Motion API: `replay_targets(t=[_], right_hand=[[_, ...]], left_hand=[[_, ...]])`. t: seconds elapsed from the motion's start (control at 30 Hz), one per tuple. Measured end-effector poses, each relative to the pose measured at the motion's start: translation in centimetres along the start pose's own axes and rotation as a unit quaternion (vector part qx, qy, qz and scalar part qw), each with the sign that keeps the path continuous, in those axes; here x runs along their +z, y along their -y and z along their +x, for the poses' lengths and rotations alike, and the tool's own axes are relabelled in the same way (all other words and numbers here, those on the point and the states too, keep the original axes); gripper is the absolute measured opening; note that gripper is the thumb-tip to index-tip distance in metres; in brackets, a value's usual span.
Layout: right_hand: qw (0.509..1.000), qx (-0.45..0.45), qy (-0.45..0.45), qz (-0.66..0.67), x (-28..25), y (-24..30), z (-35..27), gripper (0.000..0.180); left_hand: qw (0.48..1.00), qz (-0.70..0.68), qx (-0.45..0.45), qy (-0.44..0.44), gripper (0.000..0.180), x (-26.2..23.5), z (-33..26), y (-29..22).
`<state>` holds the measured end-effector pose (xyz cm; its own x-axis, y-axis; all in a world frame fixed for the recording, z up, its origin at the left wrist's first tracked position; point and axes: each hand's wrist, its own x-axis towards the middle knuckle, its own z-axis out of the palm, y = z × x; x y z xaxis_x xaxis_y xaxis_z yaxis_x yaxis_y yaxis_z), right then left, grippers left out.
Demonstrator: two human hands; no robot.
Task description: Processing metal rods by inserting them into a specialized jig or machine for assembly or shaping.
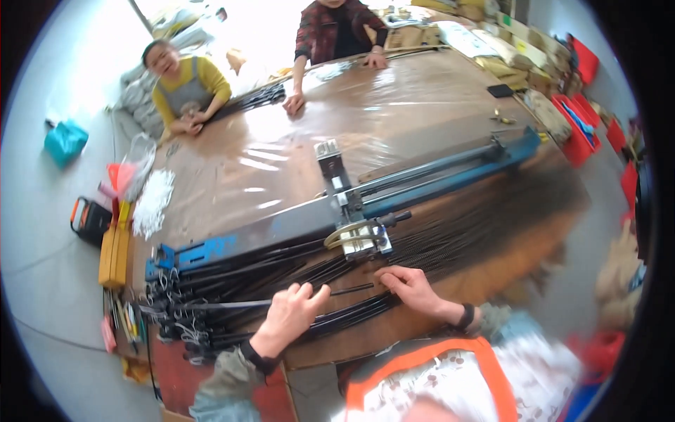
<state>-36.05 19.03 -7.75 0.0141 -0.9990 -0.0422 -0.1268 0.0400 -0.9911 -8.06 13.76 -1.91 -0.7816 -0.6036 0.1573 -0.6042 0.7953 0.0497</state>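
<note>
My left hand (290, 316) rests on a pile of thin black rods (239, 288) spread across the near side of the table, its fingers curled around one rod (348, 288) that points right. The other end of that rod lies under the fingertips of my right hand (411, 287). Just beyond both hands sits a long blue metal rail (281, 228) with a grey clamp head (358, 235) and a small black lever. Looped cords and white tags hang from the rods' left ends.
The brown table (394, 105) is covered in shiny clear plastic. Two other people lean on its far edge. White small parts (151, 200) lie at the left, with yellow boxes (114, 253) and an orange-black device (89, 219). Red crates (576, 126) stand at the right.
</note>
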Motion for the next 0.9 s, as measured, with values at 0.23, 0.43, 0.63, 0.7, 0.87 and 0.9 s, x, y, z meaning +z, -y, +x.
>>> replay_targets(t=[0.23, 0.43, 0.63, 0.7, 0.87, 0.9], right_hand=[[0.997, -0.071, 0.004, -0.01, -0.4, -0.4, -1.5, 0.023], [0.926, -0.302, 0.057, -0.22, -2.8, -0.3, -1.3, 0.031], [0.863, -0.373, 0.123, -0.318, -3.6, 0.5, -1.5, 0.053], [0.873, -0.407, 0.058, -0.264, -4.5, 1.1, -0.9, 0.057], [0.954, -0.141, -0.125, -0.234, -15.0, -4.1, 1.1, 0.042], [0.934, -0.158, -0.158, -0.279, -15.5, -3.4, 1.6, 0.041]], left_hand=[[1.0, -0.015, -0.008, -0.014, 0.034, -1.1, 1.0, -3.3], [1.0, -0.016, -0.003, 0.02, 0.017, -2.3, 1.7, -4.8], [0.998, -0.029, 0.014, 0.051, 0.009, -2.7, 3.9, -6.6], [0.999, 0.006, 0.029, 0.032, 0.011, -3.1, 5.4, -6.4], [0.994, 0.084, 0.03, -0.055, 0.034, -9.2, 11.5, -2.9], [0.994, 0.083, 0.042, -0.052, 0.038, -9.4, 13.0, -2.3]])
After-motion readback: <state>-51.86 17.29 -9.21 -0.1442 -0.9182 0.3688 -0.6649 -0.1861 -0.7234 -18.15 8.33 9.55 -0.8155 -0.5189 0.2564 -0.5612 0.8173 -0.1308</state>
